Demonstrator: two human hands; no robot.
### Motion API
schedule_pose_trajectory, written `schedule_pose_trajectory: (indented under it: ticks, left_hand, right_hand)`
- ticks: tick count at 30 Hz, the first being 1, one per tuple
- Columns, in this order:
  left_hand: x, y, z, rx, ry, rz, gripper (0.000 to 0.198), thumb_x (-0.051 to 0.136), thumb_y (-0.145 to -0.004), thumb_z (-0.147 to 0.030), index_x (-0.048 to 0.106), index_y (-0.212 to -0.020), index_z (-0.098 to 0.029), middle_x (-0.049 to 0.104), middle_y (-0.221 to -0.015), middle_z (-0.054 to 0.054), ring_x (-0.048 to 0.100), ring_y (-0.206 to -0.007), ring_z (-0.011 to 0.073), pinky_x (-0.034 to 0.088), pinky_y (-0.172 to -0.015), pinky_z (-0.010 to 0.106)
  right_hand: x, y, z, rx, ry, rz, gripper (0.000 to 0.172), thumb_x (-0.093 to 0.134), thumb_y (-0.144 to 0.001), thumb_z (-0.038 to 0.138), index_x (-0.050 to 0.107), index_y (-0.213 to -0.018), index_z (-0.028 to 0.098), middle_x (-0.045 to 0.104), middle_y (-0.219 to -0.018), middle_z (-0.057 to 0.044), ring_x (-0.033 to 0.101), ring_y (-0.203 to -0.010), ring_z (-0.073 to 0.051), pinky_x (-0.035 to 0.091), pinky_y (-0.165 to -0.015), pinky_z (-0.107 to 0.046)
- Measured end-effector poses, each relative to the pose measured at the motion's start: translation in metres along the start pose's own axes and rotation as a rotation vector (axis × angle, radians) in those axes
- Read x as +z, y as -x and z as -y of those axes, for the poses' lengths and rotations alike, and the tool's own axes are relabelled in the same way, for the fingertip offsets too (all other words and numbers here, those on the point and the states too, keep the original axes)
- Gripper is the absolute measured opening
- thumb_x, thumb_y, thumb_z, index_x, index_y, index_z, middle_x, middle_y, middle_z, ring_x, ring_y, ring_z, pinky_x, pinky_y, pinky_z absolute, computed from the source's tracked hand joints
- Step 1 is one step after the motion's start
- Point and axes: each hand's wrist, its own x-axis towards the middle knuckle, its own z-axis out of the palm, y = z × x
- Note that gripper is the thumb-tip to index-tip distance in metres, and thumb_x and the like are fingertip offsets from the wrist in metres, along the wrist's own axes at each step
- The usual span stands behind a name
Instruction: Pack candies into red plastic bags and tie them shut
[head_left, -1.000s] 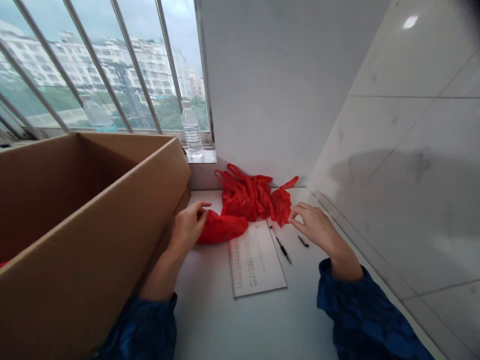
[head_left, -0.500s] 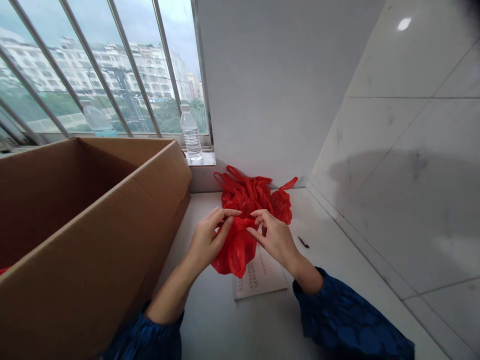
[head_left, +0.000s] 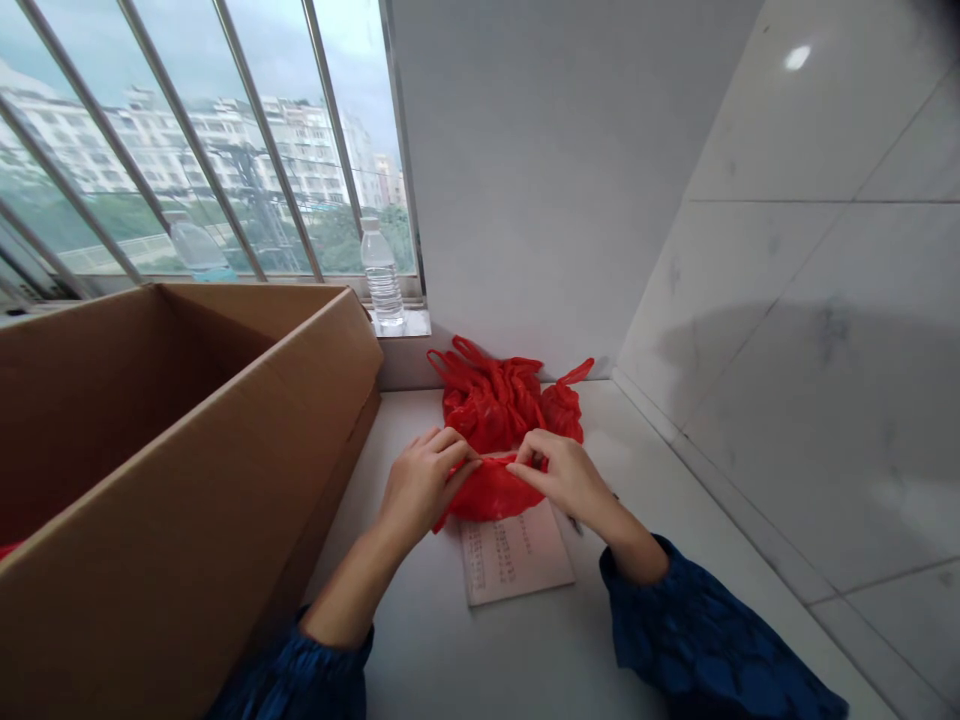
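Observation:
A red plastic bag (head_left: 496, 494) is stretched between my two hands, above a notebook (head_left: 514, 560) with writing on its page. My left hand (head_left: 429, 478) pinches the bag's upper edge on the left, thumb against fingers. On the right, my right hand (head_left: 559, 472) pinches the same edge. Behind the hands, several bunched red plastic bags (head_left: 491, 400) lie against the wall, with a smaller red bundle (head_left: 562, 408) at their right. Part of a dark pen (head_left: 576, 525) shows by the notebook, mostly hidden under my right hand and wrist.
A large open cardboard box (head_left: 300, 440) fills the left side, with a bit of red inside. On the window sill stands a clear plastic bottle (head_left: 382, 275); another bottle (head_left: 196, 248) is behind the box. A tiled wall (head_left: 810, 400) borders the white tabletop (head_left: 427, 640) on the right.
The bag, gathered and hanging down before, is now spread wide between the hands. My hands have moved slightly apart and lower, and more of the notebook shows.

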Motion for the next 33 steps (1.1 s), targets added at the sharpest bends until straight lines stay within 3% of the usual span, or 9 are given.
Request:
schedule_pose_trajectory:
  ticks: [5, 9, 12, 15, 18, 21, 25, 29, 33]
  left_hand:
    - [-0.008, 0.0, 0.009, -0.139, 0.008, -0.075, 0.025, 0.052, -0.099, -0.032, 0.068, -0.084, -0.021, 0.069, -0.091, 0.005, 0.06, -0.085, 0.0197, 0.043, -0.073, 0.03]
    - [-0.012, 0.001, -0.002, -0.23, 0.05, -0.122, 0.019, 0.053, -0.098, -0.032, 0.069, -0.097, -0.022, 0.069, -0.1, 0.004, 0.064, -0.085, 0.0177, 0.045, -0.07, 0.027]
    - [-0.009, 0.001, -0.013, -0.138, 0.123, -0.024, 0.022, 0.06, -0.094, -0.032, 0.067, -0.113, -0.025, 0.069, -0.111, 0.004, 0.067, -0.091, 0.0183, 0.048, -0.074, 0.027]
    - [-0.002, 0.002, -0.014, -0.063, 0.145, 0.127, 0.016, 0.067, -0.088, -0.024, 0.068, -0.104, -0.024, 0.072, -0.101, 0.004, 0.067, -0.089, 0.0205, 0.05, -0.074, 0.029]
    - [0.006, 0.002, -0.012, -0.059, 0.152, 0.136, 0.013, 0.066, -0.088, -0.017, 0.067, -0.1, -0.022, 0.073, -0.099, 0.004, 0.068, -0.09, 0.021, 0.051, -0.078, 0.031]
    - [0.007, 0.002, -0.012, -0.039, 0.162, 0.122, 0.015, 0.064, -0.091, -0.018, 0.065, -0.106, -0.023, 0.074, -0.104, 0.004, 0.069, -0.093, 0.0208, 0.052, -0.082, 0.032]
    - [-0.002, 0.001, -0.01, -0.035, 0.181, 0.056, 0.013, 0.057, -0.097, -0.024, 0.065, -0.108, -0.023, 0.074, -0.104, 0.004, 0.07, -0.09, 0.0185, 0.052, -0.078, 0.029]
    - [-0.017, 0.003, 0.007, -0.131, 0.119, -0.024, 0.02, 0.049, -0.1, -0.024, 0.066, -0.111, -0.023, 0.071, -0.103, 0.004, 0.067, -0.081, 0.016, 0.05, -0.072, 0.028]
    - [-0.027, 0.005, 0.013, -0.242, 0.128, -0.008, 0.038, 0.05, -0.095, -0.017, 0.055, -0.132, -0.024, 0.066, -0.1, 0.003, 0.064, -0.078, 0.0149, 0.048, -0.07, 0.027]
  right_hand:
    - [-0.014, -0.003, -0.014, 0.107, -0.159, -0.07, 0.017, 0.065, -0.084, 0.027, 0.057, -0.07, 0.022, 0.063, -0.069, 0.002, 0.058, -0.063, -0.014, 0.043, -0.059, -0.025]
    - [-0.009, -0.002, -0.012, 0.069, -0.079, -0.062, 0.013, 0.062, -0.081, 0.021, 0.054, -0.072, 0.022, 0.072, -0.091, 0.0, 0.062, -0.069, -0.014, 0.045, -0.063, -0.026]
    - [-0.001, 0.001, -0.005, 0.107, -0.004, -0.005, 0.008, 0.063, -0.082, 0.022, 0.056, -0.081, 0.024, 0.073, -0.087, 0.001, 0.061, -0.062, -0.013, 0.043, -0.06, -0.027]
    - [0.004, 0.003, 0.003, 0.117, 0.041, 0.011, 0.014, 0.064, -0.083, 0.021, 0.06, -0.096, 0.025, 0.073, -0.086, 0.002, 0.064, -0.067, -0.015, 0.043, -0.061, -0.027]
    - [0.007, 0.004, 0.01, 0.071, 0.022, 0.031, 0.014, 0.066, -0.087, 0.027, 0.064, -0.101, 0.027, 0.075, -0.096, 0.002, 0.067, -0.079, -0.016, 0.045, -0.068, -0.027]
    - [0.009, 0.004, 0.013, 0.034, 0.008, 0.044, 0.006, 0.064, -0.09, 0.03, 0.068, -0.092, 0.026, 0.075, -0.092, 0.003, 0.065, -0.075, -0.015, 0.042, -0.065, -0.026]
    - [0.003, 0.002, 0.011, 0.105, 0.015, -0.029, 0.01, 0.06, -0.088, 0.024, 0.062, -0.078, 0.023, 0.067, -0.073, 0.004, 0.055, -0.06, -0.012, 0.036, -0.057, -0.025]
    - [-0.015, 0.0, 0.002, 0.201, 0.075, -0.215, 0.012, 0.056, -0.082, 0.021, 0.053, -0.071, 0.022, 0.059, -0.064, 0.005, 0.054, -0.06, -0.013, 0.035, -0.058, -0.025]
    - [-0.026, 0.001, -0.003, 0.226, 0.126, -0.261, 0.004, 0.055, -0.08, 0.023, 0.054, -0.077, 0.023, 0.064, -0.074, 0.002, 0.058, -0.068, -0.016, 0.04, -0.064, -0.027]
